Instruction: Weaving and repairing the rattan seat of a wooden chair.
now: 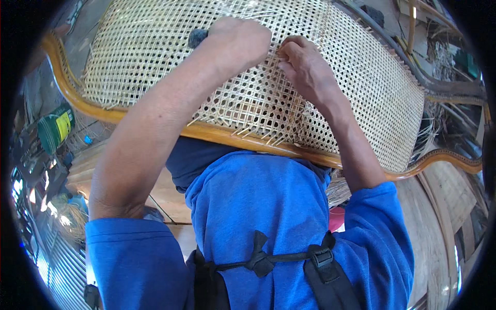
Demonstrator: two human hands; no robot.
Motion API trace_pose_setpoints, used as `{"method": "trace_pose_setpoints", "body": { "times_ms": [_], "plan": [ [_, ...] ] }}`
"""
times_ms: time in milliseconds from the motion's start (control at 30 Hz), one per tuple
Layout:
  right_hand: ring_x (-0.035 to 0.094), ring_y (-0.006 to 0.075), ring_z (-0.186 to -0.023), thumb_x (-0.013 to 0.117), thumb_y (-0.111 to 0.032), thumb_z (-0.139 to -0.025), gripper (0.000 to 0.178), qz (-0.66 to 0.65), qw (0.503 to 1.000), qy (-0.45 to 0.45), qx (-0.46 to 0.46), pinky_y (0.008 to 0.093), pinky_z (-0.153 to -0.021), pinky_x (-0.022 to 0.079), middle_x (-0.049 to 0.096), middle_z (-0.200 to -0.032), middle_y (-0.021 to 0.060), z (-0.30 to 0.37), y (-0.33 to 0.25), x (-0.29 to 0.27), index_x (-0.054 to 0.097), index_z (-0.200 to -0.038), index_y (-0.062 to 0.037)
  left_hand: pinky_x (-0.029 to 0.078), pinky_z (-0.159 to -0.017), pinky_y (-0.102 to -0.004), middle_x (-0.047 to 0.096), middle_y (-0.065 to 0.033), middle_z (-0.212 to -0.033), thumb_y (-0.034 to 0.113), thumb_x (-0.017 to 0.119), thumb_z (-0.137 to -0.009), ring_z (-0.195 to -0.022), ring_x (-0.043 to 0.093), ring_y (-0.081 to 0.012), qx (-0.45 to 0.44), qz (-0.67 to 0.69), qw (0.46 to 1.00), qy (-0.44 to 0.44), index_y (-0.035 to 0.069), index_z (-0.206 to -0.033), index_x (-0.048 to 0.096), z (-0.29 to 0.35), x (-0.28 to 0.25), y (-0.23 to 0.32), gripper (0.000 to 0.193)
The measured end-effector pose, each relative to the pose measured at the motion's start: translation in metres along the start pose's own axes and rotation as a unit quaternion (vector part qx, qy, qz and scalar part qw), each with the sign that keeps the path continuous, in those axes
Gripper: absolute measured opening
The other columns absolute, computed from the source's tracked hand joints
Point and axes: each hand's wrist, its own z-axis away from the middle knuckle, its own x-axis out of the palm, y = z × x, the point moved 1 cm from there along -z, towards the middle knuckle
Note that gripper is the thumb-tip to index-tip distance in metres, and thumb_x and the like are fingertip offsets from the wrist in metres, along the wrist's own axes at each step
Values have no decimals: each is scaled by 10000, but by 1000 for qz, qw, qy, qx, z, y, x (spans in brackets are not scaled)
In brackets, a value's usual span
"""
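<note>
A pale woven cane panel (248, 106) with open holes spans a curved, varnished wooden frame (217, 133) in front of me. My left hand (242, 41) is closed in a fist over the upper middle of the weave. A dark grey, blunt-ended handle (197, 38) sticks out on the wrist side of that fist; the tool's other end is hidden. Just to the right, my right hand (306, 64) has its fingers curled and pinched at the weave. What they pinch is too small to make out. Several loose cane ends poke out over the frame's near edge.
At the left stands a green container (56, 128) with a yellow label. Wooden boards (429, 227) lie at the lower right, and grey tubing (439, 89) runs along the far right. A corrugated metal sheet (59, 263) is at the lower left. The frame's near edge lies close to my body.
</note>
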Motion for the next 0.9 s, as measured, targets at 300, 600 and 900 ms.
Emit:
{"method": "trace_pose_setpoints", "body": {
  "times_ms": [300, 600, 900],
  "plan": [
    [608, 241, -948, 568, -186, -867, 207, 132, 986, -55, -88, 338, -801, 523, 605, -1044, 60, -14, 9, -3, 619, -1046, -95, 524, -739, -429, 672, -171, -847, 329, 576, -846, -822, 663, -322, -49, 10, 998, 27, 29, -880, 674, 30, 6, -23, 317],
    [609, 257, -924, 579, -354, -874, 264, 221, 972, -72, 15, 432, -881, 425, 640, -956, 88, 1, 2, -31, 636, -981, -120, 497, -679, -462, 648, -155, -762, 400, 526, -885, -745, 639, -338, -58, 53, 993, 84, 25, -754, 640, 47, 20, -25, 414],
    [614, 286, -764, 598, -287, -867, 240, 15, 983, -179, 46, 407, -722, 488, 641, -780, 104, -10, 41, -39, 640, -837, -52, 505, -663, -454, 650, -141, -729, 363, 510, -898, -736, 648, -319, -76, 20, 993, 92, 44, -756, 657, 44, 26, -17, 379]
  ]
}}
